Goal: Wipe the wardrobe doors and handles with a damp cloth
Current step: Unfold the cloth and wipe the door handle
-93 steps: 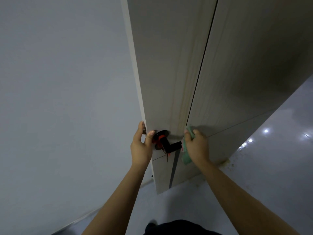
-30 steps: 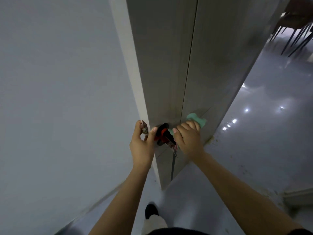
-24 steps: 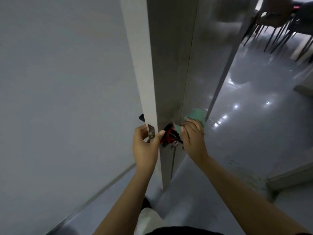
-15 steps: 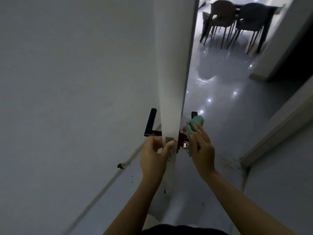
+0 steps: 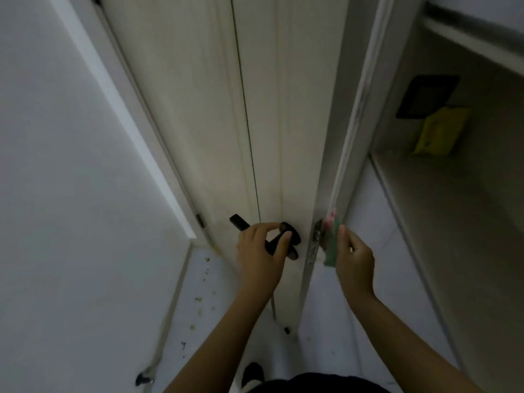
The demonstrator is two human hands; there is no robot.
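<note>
A pale door point(image 5: 272, 114) stands in front of me, seen from its inner face with its free edge to the right. My left hand point(image 5: 259, 255) grips the black lever handle point(image 5: 239, 222) on this face. My right hand point(image 5: 353, 258) holds a green cloth point(image 5: 331, 245) against the door's edge, beside the metal latch plate point(image 5: 313, 245). Something pink shows at the top of the cloth; the handle on the far face is hidden.
A white wall point(image 5: 71, 194) is close on the left. Right of the door edge stands the door frame point(image 5: 360, 109), then open shelves point(image 5: 425, 177) holding a yellow packet point(image 5: 439, 131) and a dark flat thing point(image 5: 425, 95). Crumbs lie on the floor point(image 5: 204, 293).
The view has swung round the door's edge to its other face. My left hand left the edge and took the black lever handle; my right hand stays at the edge with the cloth.
</note>
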